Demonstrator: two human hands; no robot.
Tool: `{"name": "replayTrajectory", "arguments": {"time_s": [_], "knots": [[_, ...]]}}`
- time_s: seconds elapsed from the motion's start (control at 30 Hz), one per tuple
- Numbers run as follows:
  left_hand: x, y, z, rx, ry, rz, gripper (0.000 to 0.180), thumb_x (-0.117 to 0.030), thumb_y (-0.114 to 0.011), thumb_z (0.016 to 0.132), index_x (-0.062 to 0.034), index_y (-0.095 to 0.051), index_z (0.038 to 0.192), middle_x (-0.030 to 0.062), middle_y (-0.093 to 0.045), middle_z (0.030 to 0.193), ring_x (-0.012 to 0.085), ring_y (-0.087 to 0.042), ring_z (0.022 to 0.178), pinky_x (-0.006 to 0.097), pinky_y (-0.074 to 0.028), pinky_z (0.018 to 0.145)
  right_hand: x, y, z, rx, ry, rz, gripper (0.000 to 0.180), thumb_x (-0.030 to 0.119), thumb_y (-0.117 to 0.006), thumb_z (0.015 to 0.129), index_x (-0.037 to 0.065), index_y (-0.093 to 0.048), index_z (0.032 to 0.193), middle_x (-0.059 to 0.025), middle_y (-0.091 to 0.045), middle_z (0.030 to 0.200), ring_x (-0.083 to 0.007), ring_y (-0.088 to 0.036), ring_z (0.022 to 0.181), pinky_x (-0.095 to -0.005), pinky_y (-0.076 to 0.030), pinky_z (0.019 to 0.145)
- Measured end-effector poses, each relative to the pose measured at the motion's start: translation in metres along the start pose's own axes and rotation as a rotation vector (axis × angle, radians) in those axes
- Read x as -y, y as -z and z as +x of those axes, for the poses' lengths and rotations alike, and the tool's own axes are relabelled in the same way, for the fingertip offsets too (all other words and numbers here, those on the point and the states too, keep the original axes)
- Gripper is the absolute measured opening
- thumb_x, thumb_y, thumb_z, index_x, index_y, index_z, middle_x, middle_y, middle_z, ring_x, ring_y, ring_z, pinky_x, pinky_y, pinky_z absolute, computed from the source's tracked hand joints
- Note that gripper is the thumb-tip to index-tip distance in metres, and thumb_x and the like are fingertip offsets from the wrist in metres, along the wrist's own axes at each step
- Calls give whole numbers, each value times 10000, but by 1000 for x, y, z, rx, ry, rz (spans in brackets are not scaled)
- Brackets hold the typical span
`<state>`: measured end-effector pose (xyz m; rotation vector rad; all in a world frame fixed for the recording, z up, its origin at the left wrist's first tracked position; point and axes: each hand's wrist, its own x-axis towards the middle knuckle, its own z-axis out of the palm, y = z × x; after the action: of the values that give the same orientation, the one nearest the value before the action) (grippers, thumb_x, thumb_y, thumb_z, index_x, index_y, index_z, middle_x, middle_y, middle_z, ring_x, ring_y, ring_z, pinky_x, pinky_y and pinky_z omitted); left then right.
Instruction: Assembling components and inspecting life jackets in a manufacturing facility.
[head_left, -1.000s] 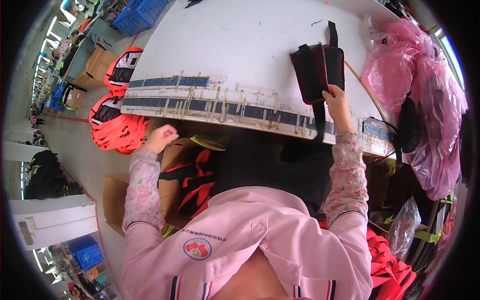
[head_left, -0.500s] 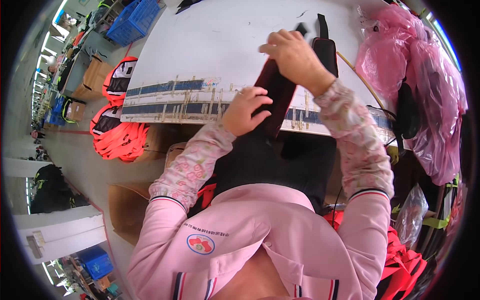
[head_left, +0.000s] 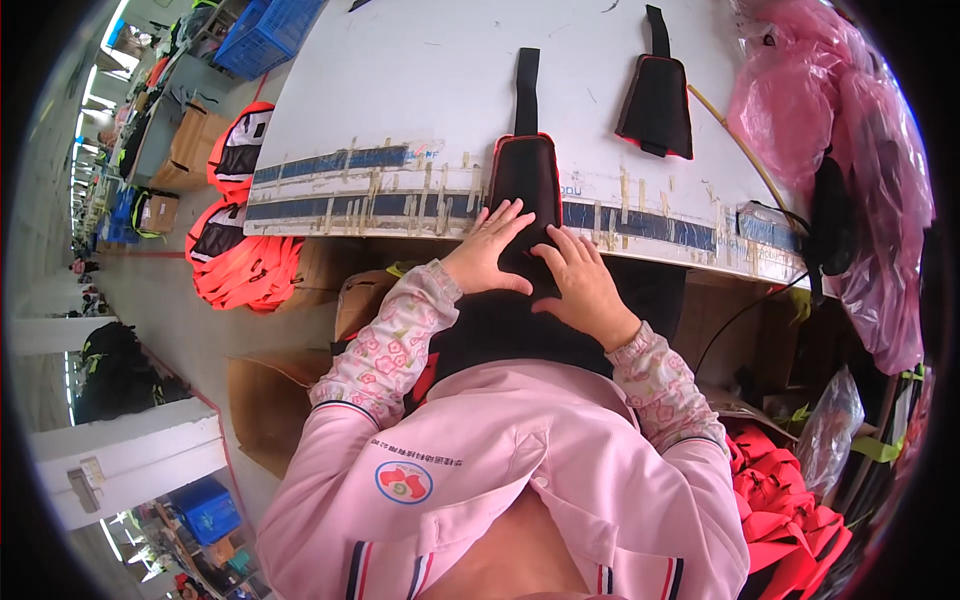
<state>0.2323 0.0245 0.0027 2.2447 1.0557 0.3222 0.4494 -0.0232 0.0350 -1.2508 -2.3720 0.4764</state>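
Observation:
A black padded strap piece with red edging lies at the table's near edge, its webbing tail pointing straight away from me. My left hand rests on the near left part of this pad, fingers spread. At the pad's near right side is my right hand, fingers stretched out and apart, the fingertips touching or just above it. Between the two hands the pad's near end is hard to tell from the dark clothing on my lap. A similar black pad with red edging and a webbing tail lies farther right.
The white table has taped blue strips along its near side. Pink plastic bags and a black hanging item are at the right. Orange bags stand left of the table, a cardboard box lower left, and orange fabric lower right.
The pad has swung upright and flat, its tail now pointing away. My right hand has come down from the pad's far end to its near end; my left hand stays by the near left side.

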Motion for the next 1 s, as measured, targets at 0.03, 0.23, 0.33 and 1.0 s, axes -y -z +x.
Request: {"name": "replayTrajectory", "arguments": {"time_s": [0.03,0.23,0.33,1.0], "knots": [[-1,0,0,-1,3,25,1013,-587,-713,644,-106,-269,1417,193,-169,1490,344,-108,1394,488,-79,1115,0,-1,-1,3,-9,27,576,263,-786,624,91,-537,1114,-175,-451,1308,-343,-390,1261,-445,-319,1043],[-13,-8,-1,-93,29,80,907,-512,-714,681,-94,-322,1385,181,-206,1479,338,-146,1386,498,-103,1107,-11,-21,2,-167,-34,120,241,132,-697,722,29,-567,897,-207,-535,1181,-363,-484,1145,-416,-405,953],[-17,-16,-1,-215,28,68,663,-364,-671,764,-82,-424,1311,172,-292,1441,333,-229,1358,500,-139,1099,-9,-31,7,-244,-210,313,181,107,-667,739,20,-576,870,-205,-553,1124,-364,-517,1059,-428,-431,889],[-20,-27,1,-514,44,-71,292,-115,-654,783,-71,-564,1057,150,-528,1246,318,-471,1191,504,-283,1032,-7,-46,32,-542,-269,428,168,-32,-635,728,-3,-529,854,-177,-507,897,-353,-527,840,-402,-450,726]]}}
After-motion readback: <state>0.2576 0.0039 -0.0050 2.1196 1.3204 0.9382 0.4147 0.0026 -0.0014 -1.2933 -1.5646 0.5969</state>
